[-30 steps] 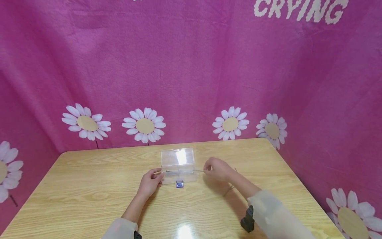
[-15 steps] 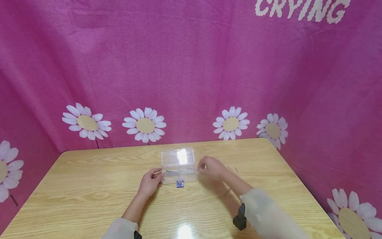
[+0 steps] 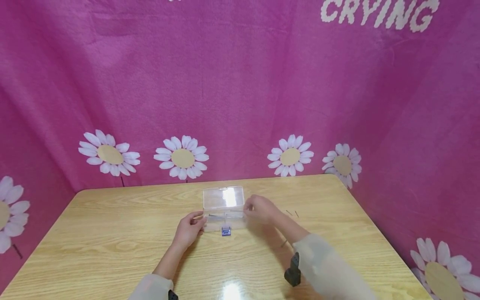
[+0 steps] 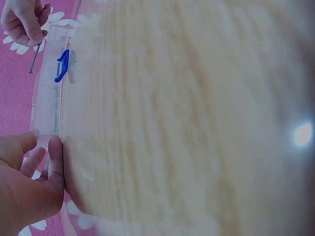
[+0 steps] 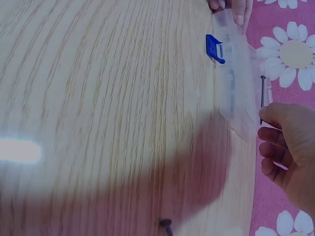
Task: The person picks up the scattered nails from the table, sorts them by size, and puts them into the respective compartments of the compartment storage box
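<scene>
A clear plastic box (image 3: 213,227) stands on the table with its lid (image 3: 213,199) raised at the back and a blue latch (image 3: 226,231) at the front. My left hand (image 3: 188,231) grips its left end, thumb and fingers on the plastic. Over the right end, my right hand (image 3: 260,209) pinches a nail (image 5: 262,93) between thumb and index finger; the other fingers are curled. In the right wrist view that nail's head points away from the hand. Through the left compartment's wall a dark nail (image 3: 213,215) shows; the contents are blurred by the plastic.
Two loose nails, a left one (image 3: 289,212) and a right one (image 3: 297,214), lie on the wooden table (image 3: 123,237) beyond the right forearm. Another nail (image 3: 283,243) lies nearer, partly hidden by that arm. A pink flowered curtain (image 3: 240,104) hangs behind the table.
My right hand has moved left with the nail, from beside the box to over its right end. The left hand and the box have stayed put.
</scene>
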`<move>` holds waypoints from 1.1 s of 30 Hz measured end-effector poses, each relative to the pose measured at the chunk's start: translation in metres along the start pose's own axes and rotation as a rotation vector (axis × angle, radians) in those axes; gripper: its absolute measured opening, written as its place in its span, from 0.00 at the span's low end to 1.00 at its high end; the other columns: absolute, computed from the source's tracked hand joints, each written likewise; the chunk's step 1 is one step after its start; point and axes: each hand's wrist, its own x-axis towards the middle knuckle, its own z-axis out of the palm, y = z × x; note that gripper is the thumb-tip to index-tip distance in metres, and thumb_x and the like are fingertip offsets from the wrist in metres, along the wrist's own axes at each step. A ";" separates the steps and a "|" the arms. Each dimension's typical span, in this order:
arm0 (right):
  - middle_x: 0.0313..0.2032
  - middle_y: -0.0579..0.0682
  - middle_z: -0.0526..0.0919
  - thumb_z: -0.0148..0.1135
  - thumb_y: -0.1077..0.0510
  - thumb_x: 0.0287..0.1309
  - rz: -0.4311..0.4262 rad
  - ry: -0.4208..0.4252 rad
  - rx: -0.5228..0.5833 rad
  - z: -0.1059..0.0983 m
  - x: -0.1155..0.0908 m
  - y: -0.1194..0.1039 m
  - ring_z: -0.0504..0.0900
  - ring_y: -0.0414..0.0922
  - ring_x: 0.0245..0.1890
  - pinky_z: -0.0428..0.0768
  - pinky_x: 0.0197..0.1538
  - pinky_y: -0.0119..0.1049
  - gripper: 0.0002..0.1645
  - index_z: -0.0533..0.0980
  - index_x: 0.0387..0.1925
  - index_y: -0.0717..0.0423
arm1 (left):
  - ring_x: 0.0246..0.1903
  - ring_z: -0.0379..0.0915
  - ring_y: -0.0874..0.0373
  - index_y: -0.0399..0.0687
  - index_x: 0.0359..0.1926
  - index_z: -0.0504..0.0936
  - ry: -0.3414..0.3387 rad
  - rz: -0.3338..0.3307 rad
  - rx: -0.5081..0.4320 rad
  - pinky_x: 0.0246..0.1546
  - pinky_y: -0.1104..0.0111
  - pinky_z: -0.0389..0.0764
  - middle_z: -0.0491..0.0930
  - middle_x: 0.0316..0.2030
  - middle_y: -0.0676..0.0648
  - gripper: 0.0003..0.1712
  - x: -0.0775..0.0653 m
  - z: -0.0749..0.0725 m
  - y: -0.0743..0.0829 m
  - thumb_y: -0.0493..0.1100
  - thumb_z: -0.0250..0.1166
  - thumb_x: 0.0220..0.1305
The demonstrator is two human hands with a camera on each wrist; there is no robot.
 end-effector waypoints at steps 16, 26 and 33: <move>0.31 0.46 0.79 0.58 0.60 0.57 0.005 -0.028 0.030 0.011 0.008 -0.008 0.74 0.41 0.34 0.77 0.44 0.36 0.06 0.79 0.29 0.55 | 0.25 0.73 0.63 0.31 0.56 0.73 0.012 0.012 -0.001 0.27 0.74 0.80 0.79 0.31 0.41 0.21 -0.001 0.000 0.001 0.37 0.59 0.64; 0.34 0.48 0.79 0.57 0.59 0.59 0.045 -0.027 0.041 0.016 0.009 -0.007 0.75 0.42 0.37 0.78 0.48 0.39 0.07 0.80 0.33 0.56 | 0.25 0.73 0.63 0.31 0.56 0.73 -0.001 0.002 0.001 0.28 0.73 0.81 0.79 0.32 0.40 0.21 -0.001 0.000 0.001 0.37 0.59 0.64; 0.33 0.48 0.78 0.56 0.59 0.60 0.042 -0.031 0.022 0.016 0.009 -0.008 0.75 0.43 0.37 0.78 0.49 0.40 0.09 0.81 0.35 0.58 | 0.25 0.74 0.62 0.32 0.57 0.72 -0.007 -0.007 -0.010 0.28 0.73 0.80 0.79 0.33 0.40 0.21 -0.001 0.000 0.001 0.37 0.59 0.64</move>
